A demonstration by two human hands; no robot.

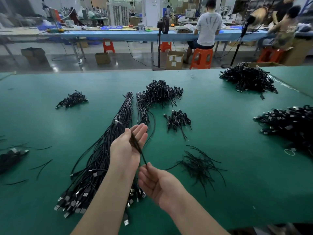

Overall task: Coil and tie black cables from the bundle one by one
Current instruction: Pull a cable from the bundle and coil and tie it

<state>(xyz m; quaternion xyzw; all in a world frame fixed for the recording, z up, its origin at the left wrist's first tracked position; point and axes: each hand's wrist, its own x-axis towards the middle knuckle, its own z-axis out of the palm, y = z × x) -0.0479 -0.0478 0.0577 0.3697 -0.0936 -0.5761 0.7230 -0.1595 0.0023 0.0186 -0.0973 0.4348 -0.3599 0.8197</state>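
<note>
I see my left hand [131, 143] held palm up with its fingers straight, a blurred black cable [137, 146] lying across the palm. My right hand [156, 184] pinches the near end of that cable between thumb and forefinger; its other fingers hang relaxed. How many turns the cable makes I cannot tell, the motion smears it. The long bundle [101, 158] lies on the green tabletop [237, 175] under my left forearm, which hides part of it; its plugs fan out at the near end. Loose ties [199, 165] lie right of my hands. Finished coils [160, 92] sit in heaps beyond, one pile [291, 122] cut off at the right edge.
</note>
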